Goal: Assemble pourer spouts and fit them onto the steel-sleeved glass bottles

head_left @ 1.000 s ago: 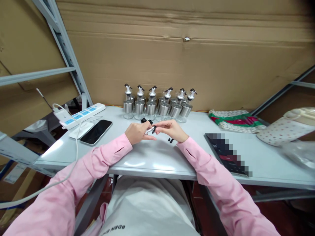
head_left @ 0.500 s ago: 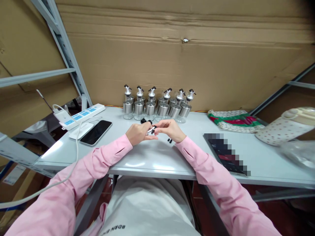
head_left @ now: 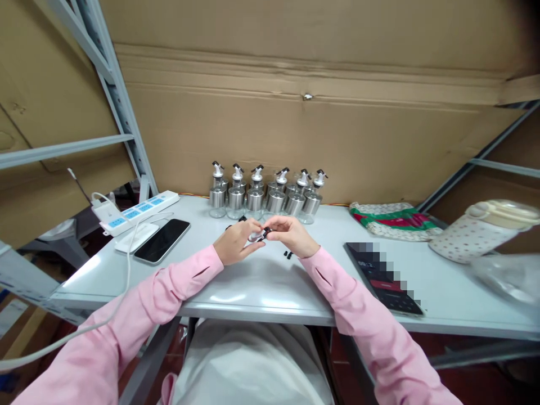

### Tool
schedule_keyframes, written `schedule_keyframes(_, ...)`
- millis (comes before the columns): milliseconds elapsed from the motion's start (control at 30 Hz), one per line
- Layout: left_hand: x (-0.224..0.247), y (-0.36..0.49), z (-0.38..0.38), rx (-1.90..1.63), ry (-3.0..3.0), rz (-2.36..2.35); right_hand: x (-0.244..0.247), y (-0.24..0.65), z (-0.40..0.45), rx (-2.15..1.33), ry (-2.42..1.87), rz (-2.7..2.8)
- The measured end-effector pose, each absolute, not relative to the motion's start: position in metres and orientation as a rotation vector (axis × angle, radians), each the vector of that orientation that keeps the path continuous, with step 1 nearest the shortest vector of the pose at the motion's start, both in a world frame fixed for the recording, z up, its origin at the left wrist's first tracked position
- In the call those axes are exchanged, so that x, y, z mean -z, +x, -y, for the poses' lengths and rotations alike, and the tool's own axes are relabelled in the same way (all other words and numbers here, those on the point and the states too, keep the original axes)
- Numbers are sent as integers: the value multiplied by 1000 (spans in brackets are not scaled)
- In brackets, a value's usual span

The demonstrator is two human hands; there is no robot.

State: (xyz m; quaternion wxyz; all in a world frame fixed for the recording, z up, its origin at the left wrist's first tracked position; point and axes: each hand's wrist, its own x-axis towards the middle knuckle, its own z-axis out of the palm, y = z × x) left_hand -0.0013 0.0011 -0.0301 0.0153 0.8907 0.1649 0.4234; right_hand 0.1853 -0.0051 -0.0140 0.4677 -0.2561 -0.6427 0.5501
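Note:
Near the middle of the grey table [head_left: 253,287], my left hand [head_left: 239,242] pinches a small white and black spout piece [head_left: 255,237]. The fingertips of my right hand [head_left: 291,235] close on the black part at its right end. Both hands meet just in front of a row of glass bottles with steel bands [head_left: 255,200], which carry white and black pour spouts. Small black parts [head_left: 288,255] lie on the table below my right hand. More black parts [head_left: 242,219] show behind my left hand, partly hidden by it.
At left are a white power strip [head_left: 143,212], a white cable and a dark phone [head_left: 162,242]. At right lie a tablet [head_left: 382,278], a patterned cloth [head_left: 394,220] and a dotted flask [head_left: 472,233]. Cardboard [head_left: 329,140] stands behind.
The camera view has tilted up, so the scene sits lower in the picture. My hands still hold the spout piece together, with its black part turned slightly and my left fingers shifted.

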Motion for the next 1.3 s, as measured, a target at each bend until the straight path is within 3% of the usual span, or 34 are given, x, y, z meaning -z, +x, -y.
schedule_keyframes(300,31,-6,-4,-1281,2595,-829,0,184,9,-1204,-558,1392)
schedule_keyframes(600,32,2,11,-1270,2967,-494,-63,253,-32,-678,-554,679)
schedule_keyframes(800,30,3,13,-1250,3001,-485,-78,323,-96,-130,-1274,1107)
schedule_keyframes(867,28,3,13,-1252,3017,-456,-73,338,-109,-103,-1389,1239)
schedule_keyframes(1100,35,3,12,-1217,2991,-472,-59,350,-137,-110,-1559,1609)
schedule_keyframes(1300,39,3,10,-1114,2965,-438,-42,343,-147,35,-1601,1570)
